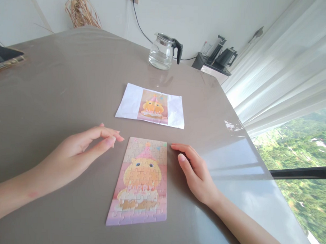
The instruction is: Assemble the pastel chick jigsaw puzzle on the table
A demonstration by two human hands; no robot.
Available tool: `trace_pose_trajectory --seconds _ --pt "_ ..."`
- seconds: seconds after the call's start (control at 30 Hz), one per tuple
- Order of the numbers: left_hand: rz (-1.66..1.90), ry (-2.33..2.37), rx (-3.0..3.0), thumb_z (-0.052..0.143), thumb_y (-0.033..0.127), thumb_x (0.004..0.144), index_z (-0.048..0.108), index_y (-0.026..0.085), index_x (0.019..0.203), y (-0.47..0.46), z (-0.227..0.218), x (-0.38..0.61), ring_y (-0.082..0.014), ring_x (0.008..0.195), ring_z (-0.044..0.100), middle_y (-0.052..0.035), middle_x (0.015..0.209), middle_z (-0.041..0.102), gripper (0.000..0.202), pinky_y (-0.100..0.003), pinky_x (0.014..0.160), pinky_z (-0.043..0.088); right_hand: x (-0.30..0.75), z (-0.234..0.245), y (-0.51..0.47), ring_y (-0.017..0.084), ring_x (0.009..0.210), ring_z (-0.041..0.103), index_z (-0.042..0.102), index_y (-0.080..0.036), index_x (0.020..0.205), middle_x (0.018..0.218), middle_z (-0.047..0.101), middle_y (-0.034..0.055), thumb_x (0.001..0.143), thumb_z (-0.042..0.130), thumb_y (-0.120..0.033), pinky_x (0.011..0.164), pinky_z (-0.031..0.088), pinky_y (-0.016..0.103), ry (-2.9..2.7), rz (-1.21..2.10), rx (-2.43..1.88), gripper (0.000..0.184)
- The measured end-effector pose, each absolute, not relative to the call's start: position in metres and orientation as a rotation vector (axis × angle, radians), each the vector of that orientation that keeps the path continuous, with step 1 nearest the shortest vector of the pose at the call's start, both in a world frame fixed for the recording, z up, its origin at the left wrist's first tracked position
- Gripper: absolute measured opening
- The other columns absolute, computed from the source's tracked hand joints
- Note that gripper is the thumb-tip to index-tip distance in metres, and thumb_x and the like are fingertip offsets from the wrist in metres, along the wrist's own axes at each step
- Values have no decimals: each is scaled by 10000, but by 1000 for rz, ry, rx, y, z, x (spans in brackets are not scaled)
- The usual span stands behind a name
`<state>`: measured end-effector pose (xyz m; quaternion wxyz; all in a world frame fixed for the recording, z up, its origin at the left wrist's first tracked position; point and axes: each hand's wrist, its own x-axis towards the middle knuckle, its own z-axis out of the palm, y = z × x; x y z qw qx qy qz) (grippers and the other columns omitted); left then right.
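At lower centre of the frame we see the assembled jigsaw puzzle (139, 182) lying flat on the grey table (58, 96), long side running away from us. Left hand (77, 154) sits just left of its top corner, fingers loose and holding nothing — right hand (195, 172) likewise open, fingertips just beside the top right edge. Above it lies a printed reference sheet (150, 106); a glass kettle (163, 52) stands upper centre.
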<state>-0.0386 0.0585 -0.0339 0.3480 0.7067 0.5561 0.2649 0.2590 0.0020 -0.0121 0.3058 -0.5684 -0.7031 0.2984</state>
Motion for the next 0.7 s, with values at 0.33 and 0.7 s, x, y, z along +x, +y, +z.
trace_pose_trajectory --seconds 0.33,0.7 --pt "680 1449 1841 418 630 883 614 369 1008 58 -36 -38 -242 1383 305 47 1200 629 349 -467 1146 182 259 -12 1 211 1162 515 543 -270 1167 1209 586 43 1003 361 -336 985 419 384 -1870 780 -1500 254" --pt "655 1453 1848 420 653 868 623 361 977 57 -35 -38 -258 1384 302 41 1191 636 372 -485 1146 172 259 -13 1 206 1165 509 539 -274 1172 1214 582 38 1004 361 -336 991 410 379 -1867 787 -1496 251"
